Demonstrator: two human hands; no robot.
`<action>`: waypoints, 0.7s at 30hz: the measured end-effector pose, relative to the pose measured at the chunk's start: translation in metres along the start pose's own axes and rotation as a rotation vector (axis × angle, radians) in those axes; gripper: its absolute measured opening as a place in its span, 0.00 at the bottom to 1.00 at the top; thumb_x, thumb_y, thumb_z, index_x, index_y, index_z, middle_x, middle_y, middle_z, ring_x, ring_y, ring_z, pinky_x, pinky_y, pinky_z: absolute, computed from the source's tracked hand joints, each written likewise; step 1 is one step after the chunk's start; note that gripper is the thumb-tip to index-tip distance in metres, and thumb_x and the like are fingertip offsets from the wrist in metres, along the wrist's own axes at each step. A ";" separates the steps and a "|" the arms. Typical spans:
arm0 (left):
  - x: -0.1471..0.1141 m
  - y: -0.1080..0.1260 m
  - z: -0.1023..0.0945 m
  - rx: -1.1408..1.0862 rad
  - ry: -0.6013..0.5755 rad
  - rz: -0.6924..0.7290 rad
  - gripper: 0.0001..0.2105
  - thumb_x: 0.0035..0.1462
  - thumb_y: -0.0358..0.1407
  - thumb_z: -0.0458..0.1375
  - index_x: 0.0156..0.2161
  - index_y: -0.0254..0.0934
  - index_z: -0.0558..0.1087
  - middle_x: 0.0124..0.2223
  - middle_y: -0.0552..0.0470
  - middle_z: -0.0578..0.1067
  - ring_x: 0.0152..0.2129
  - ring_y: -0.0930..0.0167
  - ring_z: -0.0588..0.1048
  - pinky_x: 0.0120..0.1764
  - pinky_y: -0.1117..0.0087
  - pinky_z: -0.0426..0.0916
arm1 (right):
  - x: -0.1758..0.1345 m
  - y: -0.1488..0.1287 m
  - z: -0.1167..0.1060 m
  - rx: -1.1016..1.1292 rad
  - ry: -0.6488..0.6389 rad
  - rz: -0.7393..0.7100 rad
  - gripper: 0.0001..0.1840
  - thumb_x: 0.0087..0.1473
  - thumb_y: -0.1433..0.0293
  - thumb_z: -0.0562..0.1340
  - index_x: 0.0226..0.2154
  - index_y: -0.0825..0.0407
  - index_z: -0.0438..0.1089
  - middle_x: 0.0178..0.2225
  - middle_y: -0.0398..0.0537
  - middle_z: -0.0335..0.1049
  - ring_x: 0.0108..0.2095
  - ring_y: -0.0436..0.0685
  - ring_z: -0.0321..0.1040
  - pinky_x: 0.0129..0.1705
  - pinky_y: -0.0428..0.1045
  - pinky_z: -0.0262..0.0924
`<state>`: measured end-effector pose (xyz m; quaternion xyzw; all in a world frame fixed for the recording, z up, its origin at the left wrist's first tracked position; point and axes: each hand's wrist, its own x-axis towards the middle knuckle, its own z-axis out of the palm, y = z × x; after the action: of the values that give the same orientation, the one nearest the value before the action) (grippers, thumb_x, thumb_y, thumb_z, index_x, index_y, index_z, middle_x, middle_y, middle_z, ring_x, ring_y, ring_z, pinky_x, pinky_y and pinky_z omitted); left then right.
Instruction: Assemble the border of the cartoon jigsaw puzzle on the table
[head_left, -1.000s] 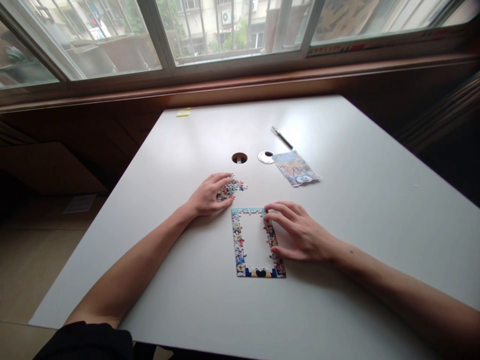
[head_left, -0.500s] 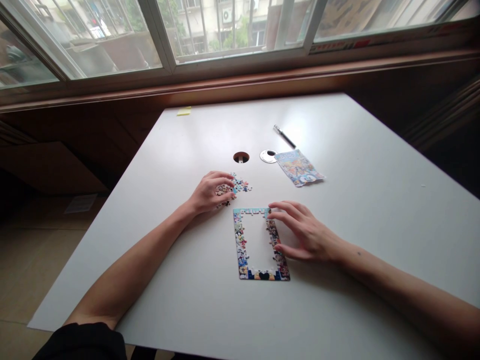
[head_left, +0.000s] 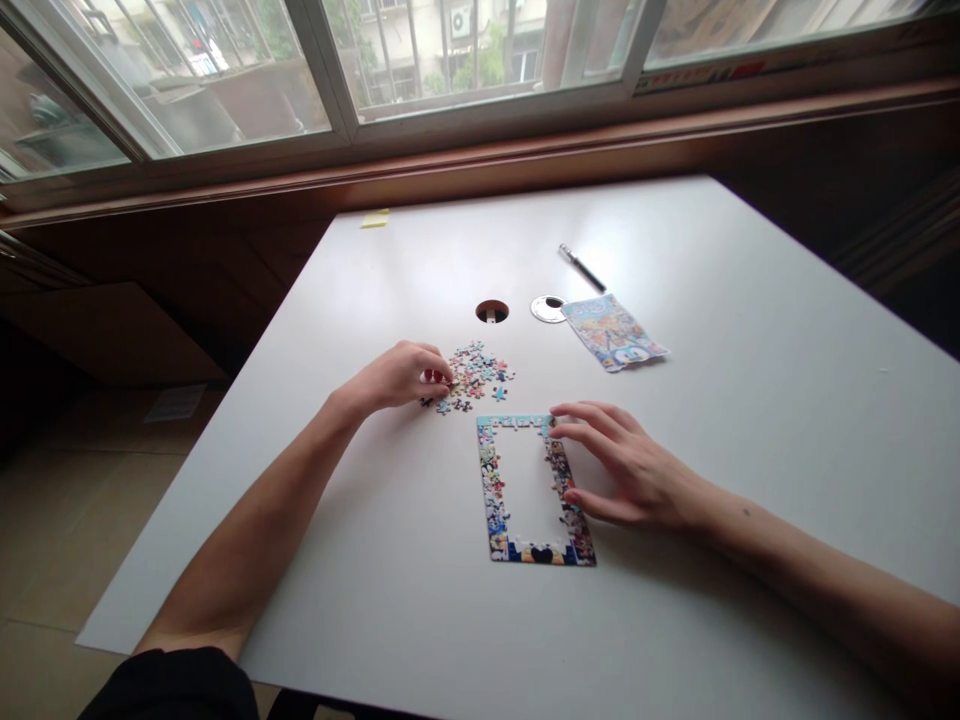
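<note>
My left hand is at the left side of a heap of loose jigsaw pieces. Its fingers are curled and the thumb nearly meets them; what lies between the fingertips is too small to make out. Nearer to me lies a rectangular jigsaw border, its colourful pieces joined around a bare white middle. My right hand rests along the border's right side, fingers apart and fingertips touching or just over its edge. That hand holds nothing and covers part of the upper right corner.
A crumpled-edged picture sheet lies beyond my right hand, beside a round metal cover. Left of that is a cable hole in the white table. A dark pen and a yellow sticky note lie farther back.
My left hand has drawn back leftward across the heap, its fingers closing more, and more loose pieces show. My right hand stays at the border. The whole view has shifted slightly.
</note>
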<state>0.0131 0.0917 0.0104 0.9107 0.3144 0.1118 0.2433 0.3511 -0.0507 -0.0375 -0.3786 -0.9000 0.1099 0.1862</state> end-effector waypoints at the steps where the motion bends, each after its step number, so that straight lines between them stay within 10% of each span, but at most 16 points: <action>1: 0.001 0.000 0.002 0.007 0.008 0.020 0.07 0.58 0.37 0.63 0.39 0.39 0.82 0.36 0.49 0.79 0.28 0.73 0.75 0.32 0.73 0.68 | 0.000 0.000 0.000 0.000 -0.002 0.002 0.31 0.55 0.60 0.64 0.58 0.46 0.57 0.60 0.58 0.60 0.60 0.69 0.57 0.59 0.66 0.57; 10: -0.005 -0.007 -0.012 -0.019 0.084 -0.116 0.08 0.59 0.37 0.61 0.38 0.38 0.82 0.36 0.49 0.82 0.31 0.71 0.78 0.35 0.72 0.70 | 0.000 0.001 0.000 0.019 0.002 0.010 0.31 0.54 0.60 0.65 0.58 0.46 0.59 0.61 0.58 0.61 0.60 0.69 0.58 0.59 0.66 0.58; 15: -0.016 -0.023 -0.029 -0.004 -0.069 -0.290 0.05 0.54 0.36 0.63 0.33 0.39 0.82 0.29 0.53 0.81 0.25 0.72 0.76 0.27 0.74 0.65 | -0.001 0.001 0.000 0.017 -0.001 0.010 0.31 0.54 0.60 0.65 0.58 0.46 0.59 0.61 0.58 0.60 0.60 0.69 0.57 0.59 0.66 0.58; 21: -0.006 -0.006 -0.007 0.106 0.100 -0.093 0.07 0.57 0.37 0.62 0.32 0.37 0.81 0.31 0.51 0.78 0.26 0.73 0.74 0.31 0.71 0.66 | -0.001 0.001 0.000 0.009 -0.006 0.009 0.32 0.54 0.60 0.65 0.58 0.46 0.58 0.61 0.59 0.59 0.60 0.69 0.57 0.59 0.67 0.58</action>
<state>0.0026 0.0949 0.0129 0.8999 0.3737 0.1292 0.1838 0.3525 -0.0503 -0.0383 -0.3813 -0.8984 0.1158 0.1845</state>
